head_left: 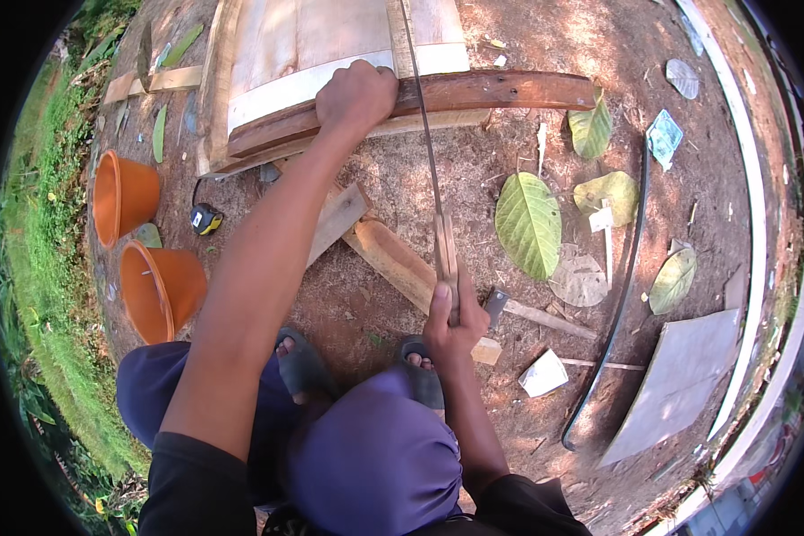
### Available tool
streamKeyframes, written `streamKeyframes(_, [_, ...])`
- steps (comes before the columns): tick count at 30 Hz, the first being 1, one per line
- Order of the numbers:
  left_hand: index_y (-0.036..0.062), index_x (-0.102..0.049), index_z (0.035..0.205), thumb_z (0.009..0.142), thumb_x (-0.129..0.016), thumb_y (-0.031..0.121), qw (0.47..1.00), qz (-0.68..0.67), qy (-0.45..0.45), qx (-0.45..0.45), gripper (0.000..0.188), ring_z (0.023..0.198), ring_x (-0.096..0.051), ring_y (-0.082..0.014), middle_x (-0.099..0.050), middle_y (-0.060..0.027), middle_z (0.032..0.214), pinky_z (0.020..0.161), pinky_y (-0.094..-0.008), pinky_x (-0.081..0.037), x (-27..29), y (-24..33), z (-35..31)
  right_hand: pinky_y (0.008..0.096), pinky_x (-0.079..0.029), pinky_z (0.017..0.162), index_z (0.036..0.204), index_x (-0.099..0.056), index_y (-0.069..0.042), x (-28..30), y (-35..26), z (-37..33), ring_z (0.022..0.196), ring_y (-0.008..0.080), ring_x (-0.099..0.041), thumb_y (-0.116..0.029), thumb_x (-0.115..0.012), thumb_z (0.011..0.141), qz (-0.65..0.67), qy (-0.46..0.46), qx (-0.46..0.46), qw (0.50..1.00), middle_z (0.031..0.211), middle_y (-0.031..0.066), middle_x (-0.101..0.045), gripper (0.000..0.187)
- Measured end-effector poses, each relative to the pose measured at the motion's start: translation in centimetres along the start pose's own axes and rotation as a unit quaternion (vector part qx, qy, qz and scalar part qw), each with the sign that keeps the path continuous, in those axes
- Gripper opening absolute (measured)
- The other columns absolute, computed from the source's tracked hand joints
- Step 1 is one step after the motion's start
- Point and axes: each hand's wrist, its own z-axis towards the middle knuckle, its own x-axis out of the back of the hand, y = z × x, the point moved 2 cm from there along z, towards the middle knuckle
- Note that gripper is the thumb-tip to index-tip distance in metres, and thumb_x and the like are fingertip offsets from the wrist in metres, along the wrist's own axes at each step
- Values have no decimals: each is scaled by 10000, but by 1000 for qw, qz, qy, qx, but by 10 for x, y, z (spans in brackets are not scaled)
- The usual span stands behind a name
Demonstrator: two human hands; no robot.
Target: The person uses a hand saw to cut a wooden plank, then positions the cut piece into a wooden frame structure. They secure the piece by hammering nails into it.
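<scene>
My right hand (456, 329) is wrapped round the wooden handle of a hand saw (429, 143). The saw's thin blade, seen edge-on, points away from me and crosses a reddish-brown wooden bar (509, 89). Left of the blade, my left hand (355, 96) is closed over the bar and presses on it. That bar lies along the near edge of a pale wooden panel (286, 40) with a frame. How deep the blade sits in the wood I cannot tell.
Two orange buckets (174, 284) lie tipped at the left, near a yellow-black tape measure (205, 219). Wood offcuts (393, 259) and a tool with a dark metal head (496, 305) lie near my feet. Rightward are large leaves (528, 225), a black strip (632, 250) and a grey board (679, 384).
</scene>
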Motion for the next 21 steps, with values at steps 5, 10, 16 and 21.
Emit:
streamKeyframes(5, [-56,-731,1027,950,-449,343,994,-35,-96,38,495,1049,-676,-504,-701,-340,1100,964,-549,-512,-35,5,-32,275,-501,615,1339,-628,70,79,-8,-84,646,115,-617,-151,-588,1009,-40,-34,-37,998,848,105,-717,400])
streamKeyframes(10, [-54,-734,1024,949,-457,341,997,-30,-64,13,488,1034,-689,-486,-712,-325,1073,938,-537,-531,-26,9,-26,259,-411,554,1338,-637,49,6,-37,40,617,66,-485,-124,-598,1016,21,2,-63,998,746,52,-635,368])
streamKeyframes(16, [-49,-744,992,955,-466,326,1000,-17,-17,13,468,973,-720,-462,-734,-308,1000,888,-521,-564,-9,7,0,276,-558,722,1313,-622,116,70,-2,-70,786,149,-722,-136,-577,995,-16,-65,-19,998,1049,196,-768,408])
streamKeyframes(21, [-55,-740,991,954,-469,319,1000,-10,-8,-15,464,981,-719,-463,-731,-315,996,891,-528,-559,-9,7,6,266,-459,540,1341,-624,78,-3,-22,35,554,81,-542,-109,-619,986,22,14,-4,1000,690,49,-626,401])
